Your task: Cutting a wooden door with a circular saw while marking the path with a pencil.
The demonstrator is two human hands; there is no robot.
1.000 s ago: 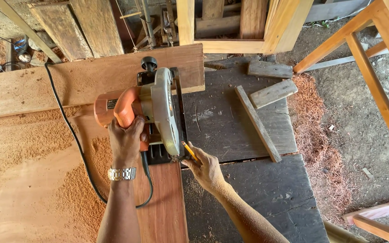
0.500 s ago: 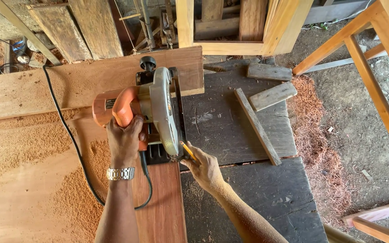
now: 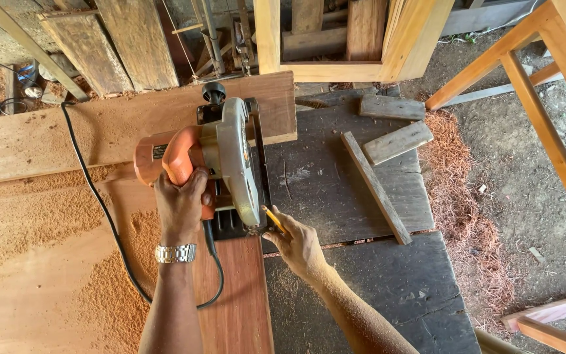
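Saw: an orange and grey circular saw (image 3: 214, 164) sits on a reddish board (image 3: 237, 295), at the board's far part, just short of a wider plank (image 3: 119, 121) lying crosswise.
Saw axis: its blade guard and base run near to far, front end pointing away from the person, motor housing sticking out to the left.
Left hand: the left hand (image 3: 181, 206) is closed tight round the saw's orange handle, a metal wristwatch (image 3: 175, 253) on the wrist; the saw lies just beyond and to the right of this hand.
Right hand: the right hand (image 3: 299, 246) rests at the near right corner of the saw's base, fingers curled, pinching a yellow pencil (image 3: 272, 219) whose tip points toward the base; the saw is to its far left.
Cord: a black cord (image 3: 99, 203) runs from the saw's near end, loops by the left wrist, then trails off to the far left.
Sawdust: piles of sawdust (image 3: 40, 216) cover the surface left of the board.
Right side: a dark worktop (image 3: 361, 275) carries three loose wood offcuts (image 3: 397, 141), well apart from the saw.
Far side: a light wooden frame (image 3: 355, 39) stands beyond the plank; shavings (image 3: 460, 183) lie on the ground to the right.
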